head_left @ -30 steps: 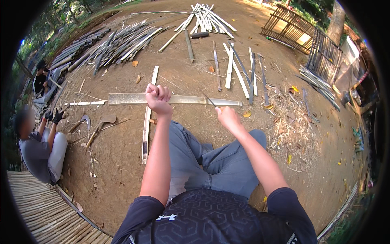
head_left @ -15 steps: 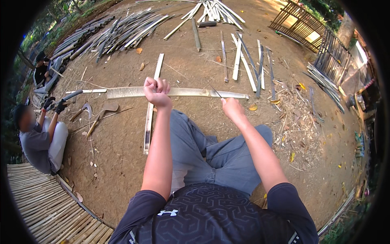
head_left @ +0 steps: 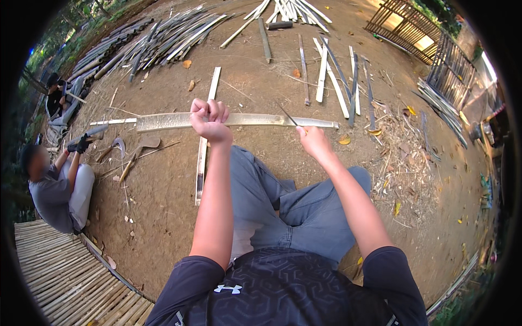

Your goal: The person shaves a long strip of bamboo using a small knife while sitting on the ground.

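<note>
A long, pale split bamboo strip (head_left: 253,120) lies crosswise in front of me, its broad end to the left and its narrow end to the right. My left hand (head_left: 210,120) is closed around it left of the middle, knuckles up. In my right hand (head_left: 314,143) is a thin knife (head_left: 286,115), gripped at the handle. Its dark blade slants up and leftward across the strip's right part; whether the edge touches the bamboo I cannot tell. Another bamboo strip (head_left: 215,81) runs lengthwise beneath the first, passing under my left hand.
To the left sits a person (head_left: 57,182) in dark gloves, holding a bamboo piece, near a sickle (head_left: 119,145) and a broad-bladed tool (head_left: 142,145). Another person (head_left: 58,103) sits farther back. Bamboo piles (head_left: 179,41) lie beyond, loose strips (head_left: 334,76) ahead right, a slatted bamboo platform (head_left: 70,271) near left.
The crosswise strip's left end appears slightly farther left. My hands keep their grips with little movement. The gloved person's hands and bamboo piece have shifted, and the whole view has moved a little.
</note>
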The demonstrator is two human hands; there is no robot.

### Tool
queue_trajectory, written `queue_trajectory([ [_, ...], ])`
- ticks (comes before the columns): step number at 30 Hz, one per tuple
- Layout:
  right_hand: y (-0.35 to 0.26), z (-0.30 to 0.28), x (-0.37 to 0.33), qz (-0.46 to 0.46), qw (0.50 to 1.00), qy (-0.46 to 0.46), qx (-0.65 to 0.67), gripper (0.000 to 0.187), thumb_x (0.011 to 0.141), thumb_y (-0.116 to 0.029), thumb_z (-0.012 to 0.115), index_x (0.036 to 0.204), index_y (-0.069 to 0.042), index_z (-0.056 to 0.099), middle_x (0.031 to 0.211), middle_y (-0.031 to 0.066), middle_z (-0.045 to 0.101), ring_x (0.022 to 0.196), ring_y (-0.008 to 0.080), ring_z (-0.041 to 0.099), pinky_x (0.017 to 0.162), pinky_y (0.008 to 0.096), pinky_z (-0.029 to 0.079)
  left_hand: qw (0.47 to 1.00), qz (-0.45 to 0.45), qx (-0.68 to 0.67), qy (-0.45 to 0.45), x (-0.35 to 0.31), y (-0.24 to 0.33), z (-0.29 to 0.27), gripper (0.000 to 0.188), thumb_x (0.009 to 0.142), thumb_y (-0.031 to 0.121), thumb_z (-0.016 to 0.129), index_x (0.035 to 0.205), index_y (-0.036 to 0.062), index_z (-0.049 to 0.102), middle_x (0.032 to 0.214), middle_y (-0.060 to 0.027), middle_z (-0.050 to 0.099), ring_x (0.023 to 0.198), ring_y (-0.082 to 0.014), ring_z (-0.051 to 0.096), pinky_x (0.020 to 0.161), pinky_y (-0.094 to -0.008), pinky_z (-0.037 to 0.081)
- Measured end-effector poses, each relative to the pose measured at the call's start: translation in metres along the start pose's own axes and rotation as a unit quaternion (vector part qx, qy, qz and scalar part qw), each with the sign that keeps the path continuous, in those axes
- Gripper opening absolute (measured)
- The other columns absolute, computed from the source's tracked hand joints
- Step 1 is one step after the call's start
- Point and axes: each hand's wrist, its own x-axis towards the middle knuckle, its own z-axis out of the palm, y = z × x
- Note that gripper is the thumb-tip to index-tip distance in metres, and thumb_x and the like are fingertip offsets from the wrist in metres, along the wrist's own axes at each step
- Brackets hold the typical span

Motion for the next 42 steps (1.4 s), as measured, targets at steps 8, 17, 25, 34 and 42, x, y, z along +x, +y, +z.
queue_trajectory([
  [8,0.000,0.001,-0.010,-0.029,0.999,-0.039,-0.024,0.041,0.099,-0.044,0.049,0.104,-0.010,0.071,0.094,0.0204,0.071,0.092,0.0401,0.069,0.080,0.0511,0.054,0.999,-0.006,0.008,0.036,0.008,-0.001,-0.013,0.015,0.079,0.017,0.034,0.069,0.0148,0.023,0.051,0.0012,0.024,0.045,-0.0097,0.017,0.042,-0.0269,0.018],
  [17,0.009,0.010,0.010,-0.022,0.999,-0.002,-0.043,0.043,0.101,-0.038,0.049,0.090,-0.001,0.069,0.078,0.0202,0.069,0.072,0.0341,0.070,0.067,0.0470,0.056,0.998,-0.003,0.028,0.061,0.010,-0.007,-0.017,0.015,0.078,0.017,0.035,0.067,0.0155,0.025,0.050,0.0023,0.023,0.044,-0.0095,0.017,0.041,-0.0267,0.018],
  [25,-0.028,0.030,-0.010,-0.071,0.994,-0.065,-0.044,0.044,0.103,-0.037,0.046,0.090,-0.001,0.068,0.065,0.0111,0.063,0.051,0.0213,0.059,0.045,0.0347,0.048,0.994,-0.007,0.028,0.106,0.014,0.001,-0.055,0.016,0.080,0.019,0.034,0.066,0.0161,0.026,0.049,0.0021,0.024,0.044,-0.0102,0.017,0.041,-0.0272,0.016],
  [34,-0.029,0.024,-0.022,-0.116,0.991,-0.010,-0.066,0.045,0.101,-0.038,0.047,0.092,0.000,0.068,0.076,0.0157,0.069,0.068,0.0306,0.069,0.062,0.0438,0.055,0.996,0.016,0.021,0.082,-0.002,0.005,-0.057,0.015,0.081,0.015,0.031,0.068,0.0150,0.024,0.050,0.0017,0.023,0.045,-0.0094,0.017,0.041,-0.0265,0.019],
  [42,-0.017,0.014,-0.009,-0.028,0.996,-0.083,0.015,0.044,0.101,-0.041,0.048,0.094,-0.002,0.068,0.069,0.0138,0.065,0.065,0.0286,0.066,0.061,0.0438,0.053,0.998,0.010,0.026,0.050,-0.001,0.003,-0.042,0.014,0.080,0.017,0.034,0.069,0.0145,0.025,0.050,0.0014,0.024,0.045,-0.0095,0.018,0.042,-0.0265,0.020],
])
